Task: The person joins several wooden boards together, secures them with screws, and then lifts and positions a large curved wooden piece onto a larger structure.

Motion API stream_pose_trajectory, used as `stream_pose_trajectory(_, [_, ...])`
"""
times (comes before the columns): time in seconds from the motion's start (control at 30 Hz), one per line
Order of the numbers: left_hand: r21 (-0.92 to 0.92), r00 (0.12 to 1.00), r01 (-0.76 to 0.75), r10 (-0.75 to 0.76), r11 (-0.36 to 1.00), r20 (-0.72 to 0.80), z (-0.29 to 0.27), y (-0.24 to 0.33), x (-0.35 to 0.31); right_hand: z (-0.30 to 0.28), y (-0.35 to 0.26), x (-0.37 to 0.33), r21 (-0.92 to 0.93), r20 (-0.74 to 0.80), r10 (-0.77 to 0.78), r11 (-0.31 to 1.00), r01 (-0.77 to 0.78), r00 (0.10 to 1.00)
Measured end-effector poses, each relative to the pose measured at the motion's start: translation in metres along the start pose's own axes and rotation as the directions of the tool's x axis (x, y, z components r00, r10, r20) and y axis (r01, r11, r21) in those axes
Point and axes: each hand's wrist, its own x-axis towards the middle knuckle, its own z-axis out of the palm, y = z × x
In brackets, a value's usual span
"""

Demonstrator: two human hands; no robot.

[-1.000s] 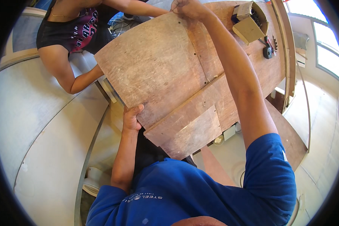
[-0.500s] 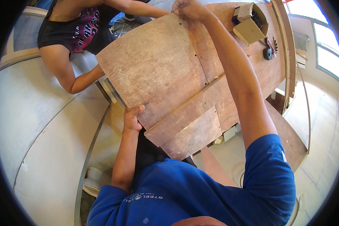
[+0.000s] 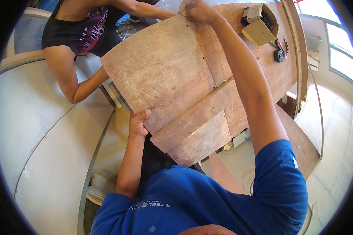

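Note:
A worn brown plywood sheet [image 3: 157, 66] lies tilted across the middle of the view, over other plywood. At its near left corner my left hand [image 3: 138, 122] is closed on the edge, thumb on top and the other fingers hidden underneath. My right arm reaches across the boards, and my right hand [image 3: 198, 10] is closed at the sheet's far edge, its fingers curled there. A long wooden strip [image 3: 192, 111] runs along the near side of the sheet. Next to it is a smaller, paler plywood piece [image 3: 202, 137].
A co-worker's arm [image 3: 84, 91] goes to the sheet's left edge; their other arm reaches past its far side. On the plywood at right stand an open carton [image 3: 261, 25] of small dark pieces, a tape measure [image 3: 278, 55] and a red-handled tool [image 3: 279, 44]. Curved pale panels [image 3: 55, 145] fill the left.
The co-worker's upper body has shifted slightly right, and their near elbow has dropped a little. My hands and the plywood sheet have stayed in place.

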Motion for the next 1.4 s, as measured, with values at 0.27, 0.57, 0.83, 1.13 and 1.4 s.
stream_pose_trajectory(0.27, [0.012, 1.0, -0.005, 0.005, 1.0, -0.001, -0.005, -0.002, 0.0, -0.001, -0.003, -0.005, 0.024, -0.005, -0.01, 1.0, 0.01, 1.0])
stream_pose_trajectory(0.57, [-0.021, 1.0, -0.011, 0.011, 1.0, 0.029, -0.01, -0.006, 0.003, 0.003, 0.0, -0.002, -0.029, -0.044, -0.036, 0.999, 0.034, 0.998])
stream_pose_trajectory(0.83, [-0.031, 0.999, 0.022, -0.021, 0.999, 0.025, -0.007, -0.002, 0.001, 0.003, 0.005, 0.003, 0.012, -0.041, 0.009, 1.0, -0.009, 0.999])
stream_pose_trajectory(1.13, [-0.008, 1.0, 0.015, -0.015, 1.0, 0.004, -0.006, -0.001, 0.0, 0.003, -0.002, 0.0, 0.014, -0.018, -0.009, 1.0, 0.009, 1.0])
stream_pose_trajectory(1.4, [-0.017, 1.0, 0.008, -0.007, 1.0, 0.017, -0.003, 0.0, -0.001, 0.004, 0.004, 0.001, 0.101, -0.015, -0.017, 0.995, 0.018, 1.0])
